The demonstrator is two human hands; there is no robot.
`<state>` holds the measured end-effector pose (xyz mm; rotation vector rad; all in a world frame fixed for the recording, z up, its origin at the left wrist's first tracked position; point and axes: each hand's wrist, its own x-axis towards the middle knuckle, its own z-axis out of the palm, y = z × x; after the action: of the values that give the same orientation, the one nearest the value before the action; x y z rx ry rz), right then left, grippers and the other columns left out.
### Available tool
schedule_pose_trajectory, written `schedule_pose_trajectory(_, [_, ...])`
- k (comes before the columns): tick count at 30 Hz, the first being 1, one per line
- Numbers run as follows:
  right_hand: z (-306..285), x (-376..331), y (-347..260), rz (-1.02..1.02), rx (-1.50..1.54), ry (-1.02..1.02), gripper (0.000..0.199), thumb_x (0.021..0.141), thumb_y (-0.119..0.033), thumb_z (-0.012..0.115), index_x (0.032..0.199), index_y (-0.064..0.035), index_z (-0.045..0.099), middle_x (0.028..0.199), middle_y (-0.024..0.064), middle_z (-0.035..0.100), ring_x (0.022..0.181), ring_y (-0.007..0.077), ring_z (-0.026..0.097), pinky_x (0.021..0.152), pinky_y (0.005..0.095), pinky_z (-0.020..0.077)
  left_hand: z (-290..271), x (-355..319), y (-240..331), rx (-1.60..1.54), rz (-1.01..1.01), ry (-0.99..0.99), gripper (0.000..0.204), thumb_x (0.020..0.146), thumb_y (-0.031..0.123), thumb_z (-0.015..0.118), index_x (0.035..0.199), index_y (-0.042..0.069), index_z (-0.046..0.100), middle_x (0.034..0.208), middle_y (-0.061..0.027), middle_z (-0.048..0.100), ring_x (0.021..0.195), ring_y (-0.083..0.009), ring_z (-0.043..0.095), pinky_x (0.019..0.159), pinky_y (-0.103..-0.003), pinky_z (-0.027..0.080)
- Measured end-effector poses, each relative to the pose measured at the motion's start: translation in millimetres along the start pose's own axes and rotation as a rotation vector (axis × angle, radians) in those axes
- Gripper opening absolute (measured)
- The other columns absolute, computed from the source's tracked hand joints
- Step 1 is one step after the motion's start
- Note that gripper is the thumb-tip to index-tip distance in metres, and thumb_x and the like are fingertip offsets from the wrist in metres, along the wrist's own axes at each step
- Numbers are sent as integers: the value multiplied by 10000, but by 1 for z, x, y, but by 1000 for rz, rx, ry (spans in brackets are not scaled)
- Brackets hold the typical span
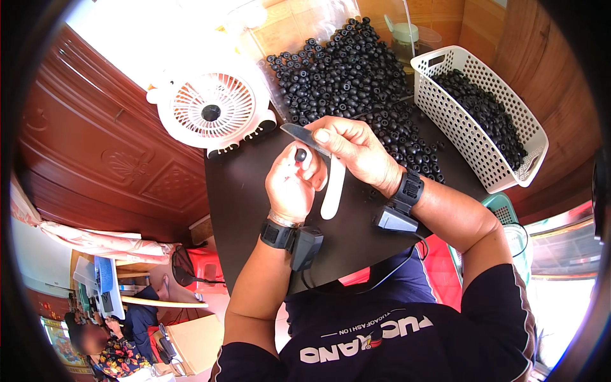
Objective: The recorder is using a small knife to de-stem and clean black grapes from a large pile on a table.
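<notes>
Above the dark table point(245, 204), my left hand point(289, 188) is closed round a small black rounded piece point(300, 155), which pokes out between the fingertips. My right hand point(359, 149) grips a knife, its dark blade point(299, 134) angled to the upper left and its pale handle point(333, 194) hanging below the fingers. The blade passes just above the black piece; whether they touch I cannot tell. Behind both hands spreads a big heap of small black pieces point(344, 76), many with a hole in the end.
Right of the heap stands a white perforated basket point(445, 118) holding more black pieces. A white fan point(213, 111) sits at the table's left. A lidded jar point(404, 41) is at the back. At far lower left another person point(114, 350) sits. Cables hang from the devices on my wrists.
</notes>
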<state>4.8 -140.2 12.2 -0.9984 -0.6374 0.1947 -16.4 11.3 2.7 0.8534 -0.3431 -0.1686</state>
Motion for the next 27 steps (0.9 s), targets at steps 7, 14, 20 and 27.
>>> schedule_pose_trajectory(7, [6,-2,-3,70,20,-23,301,958,-207,504,1105,50,560,875,112,657,701,168,666,610,299,582,9,-4,0,-113,-99,47,307,923,324,425,725,90,445,592,-6,395,512,-151,408,500,-274,329])
schedule_pose_trajectory(14, [6,-1,-2,79,2,-21,287,955,-198,514,1098,42,574,889,95,661,727,137,662,640,269,575,5,-5,-2,-134,-111,52,259,920,313,442,794,88,465,610,5,398,531,-130,410,503,-271,333])
schedule_pose_trajectory(20, [9,-2,-5,112,1,-3,235,951,-183,525,1038,21,601,848,53,639,688,93,634,639,238,561,7,-6,-2,-149,-122,109,233,915,298,448,822,88,487,630,15,395,548,-119,411,510,-268,343])
schedule_pose_trajectory(27, [8,-2,0,67,-30,-2,232,951,-196,529,1023,13,600,799,40,635,671,89,629,628,242,560,13,-7,-4,-172,-112,196,238,913,300,452,803,90,481,631,14,395,551,-119,409,511,-264,348])
